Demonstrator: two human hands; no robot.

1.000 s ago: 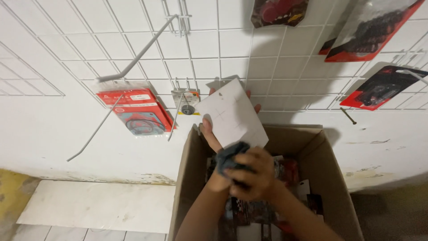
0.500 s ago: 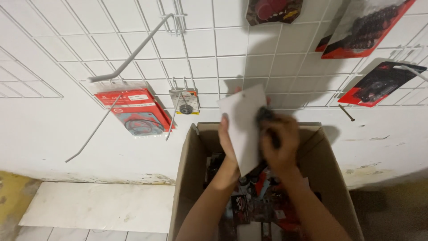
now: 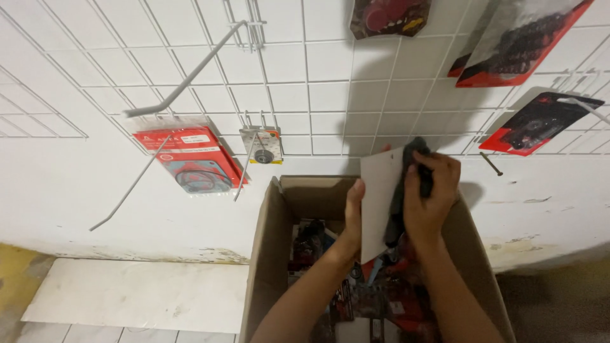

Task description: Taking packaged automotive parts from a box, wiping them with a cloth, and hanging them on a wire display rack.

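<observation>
Carded packs are what you've got going here: you're holding one white-backed pack [image 3: 380, 203] upright over the open cardboard box [image 3: 267, 254], with its plain back facing you. Your left hand [image 3: 353, 219] pinches its left edge, thumb up along the card, fingers hidden behind it. Your right hand [image 3: 429, 197] is curled closed around the dark, bulky bit on the right side of the pack, up near the top edge. I can't tell what that dark part actually is from this angle.

Looks to me like you're mid-way between box and wall, pack lifted out but not hung on anything yet. If it's headed for the white wire grid [image 3: 330, 82], you'd need to turn it face-out and line its hang hole up with a free hook, and the long bare hook [image 3: 184, 79] up on the left looks open. Can't see the hole from here though.

Around you: a red pack with a black ring [image 3: 194, 159] hangs on the grid to the left, a small carded part [image 3: 262, 146] just beside it, and more red-and-black packs [image 3: 537, 121] up right. The box is still full of similar red packs. The wall is scuffed white, with a pale slab [image 3: 133, 295] lying on the floor at the left.
</observation>
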